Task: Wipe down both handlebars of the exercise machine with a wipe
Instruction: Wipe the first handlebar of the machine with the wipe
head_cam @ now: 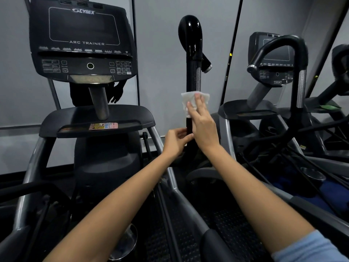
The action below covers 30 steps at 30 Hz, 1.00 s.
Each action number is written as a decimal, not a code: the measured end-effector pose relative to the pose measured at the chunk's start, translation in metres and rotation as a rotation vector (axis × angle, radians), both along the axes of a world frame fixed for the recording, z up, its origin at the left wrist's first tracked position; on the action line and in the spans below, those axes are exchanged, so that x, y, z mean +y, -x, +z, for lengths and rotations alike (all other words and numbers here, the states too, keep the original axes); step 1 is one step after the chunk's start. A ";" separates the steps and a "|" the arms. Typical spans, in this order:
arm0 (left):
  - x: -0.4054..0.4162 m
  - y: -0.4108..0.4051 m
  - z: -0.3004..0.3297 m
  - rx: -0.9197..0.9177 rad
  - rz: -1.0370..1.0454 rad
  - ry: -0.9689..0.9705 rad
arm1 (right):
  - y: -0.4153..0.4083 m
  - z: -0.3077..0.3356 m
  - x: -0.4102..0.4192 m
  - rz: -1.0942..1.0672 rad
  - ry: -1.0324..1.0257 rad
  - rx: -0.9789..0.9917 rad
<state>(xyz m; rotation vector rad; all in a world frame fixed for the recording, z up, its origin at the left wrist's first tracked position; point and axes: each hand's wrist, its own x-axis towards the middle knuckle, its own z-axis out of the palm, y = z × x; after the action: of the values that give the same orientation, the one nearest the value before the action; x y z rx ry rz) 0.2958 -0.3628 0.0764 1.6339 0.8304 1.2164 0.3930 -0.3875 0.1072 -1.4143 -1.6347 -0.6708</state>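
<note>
A black upright handlebar (192, 53) of the arc trainer rises at the middle of the view, glossy and curved at the top. A white wipe (186, 100) is wrapped on its shaft at mid-height. My right hand (201, 121) presses the wipe flat against the bar with its fingers stretched out. My left hand (176, 141) grips the bar's shaft just below, with its fingers curled around it. The machine's other handlebar is not in view.
The trainer's console (83, 40) and tray (98, 120) stand to the left. A second machine with a curved black handlebar (283, 48) and console stands to the right. Grey frame rails (175, 184) and textured foot pedals lie below my arms. A mirror wall is behind.
</note>
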 end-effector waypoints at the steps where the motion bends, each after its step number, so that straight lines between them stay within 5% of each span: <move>1: 0.001 0.000 0.000 -0.003 -0.009 0.021 | -0.002 -0.013 -0.004 0.019 -0.005 0.025; 4: 0.001 0.003 0.000 0.004 -0.045 0.040 | -0.004 -0.041 -0.018 0.104 0.020 0.162; 9: -0.002 0.003 0.003 0.024 -0.038 0.016 | 0.001 0.006 -0.004 0.193 -0.015 0.465; 19: -0.002 0.004 0.008 0.061 -0.058 0.037 | -0.001 -0.007 -0.007 0.241 -0.036 0.689; 23: 0.000 0.004 0.010 0.072 -0.069 0.012 | -0.003 0.040 0.007 0.245 -0.056 0.636; 30: -0.004 0.002 0.006 0.059 -0.030 -0.072 | 0.002 0.001 -0.007 0.205 0.013 0.461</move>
<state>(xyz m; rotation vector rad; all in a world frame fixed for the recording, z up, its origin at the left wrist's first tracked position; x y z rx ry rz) 0.2936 -0.3665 0.0824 1.7416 0.8045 1.1943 0.3910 -0.3944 0.1084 -1.2725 -1.3885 -0.1943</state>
